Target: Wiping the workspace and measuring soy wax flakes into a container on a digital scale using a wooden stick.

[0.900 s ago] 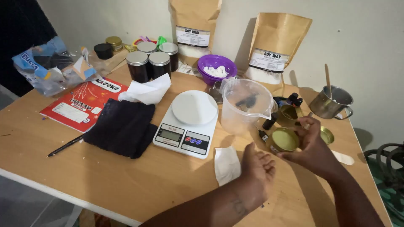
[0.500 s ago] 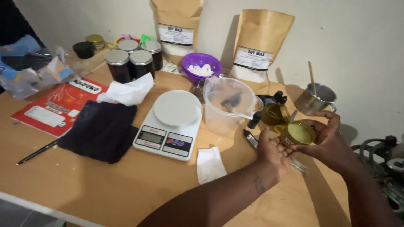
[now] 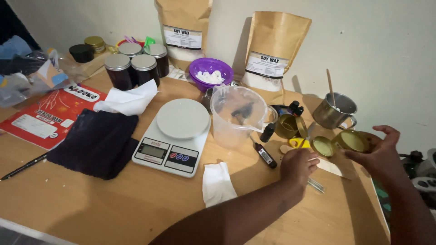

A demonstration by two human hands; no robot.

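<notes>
My right hand (image 3: 383,156) holds a small round gold tin (image 3: 354,140) just above the right end of the wooden table (image 3: 113,208), thumb under it and fingers spread above. My left hand (image 3: 299,165) reaches in from below with its fingers curled, resting beside a flat wooden stick (image 3: 330,168); I cannot see whether anything is pinched in it. A second shallow gold tin (image 3: 323,146) with pale filling lies on the table between the two hands. A thin clear item (image 3: 316,185) lies just under my left hand.
A white digital scale (image 3: 172,136), clear plastic jug (image 3: 236,115), probe thermometer (image 3: 264,155) and white tissue (image 3: 218,183) sit mid-table. Behind them stand a purple bowl of white flakes (image 3: 211,71), two brown pouches (image 3: 272,54), dark jars (image 3: 131,66) and a metal cup (image 3: 336,112). Left lie a dark cloth (image 3: 95,140) and red booklet (image 3: 45,113).
My right hand has lifted the gold tin off the table and carried it to the right. My left hand has loosened away from that tin and now sits lower by the stick.
</notes>
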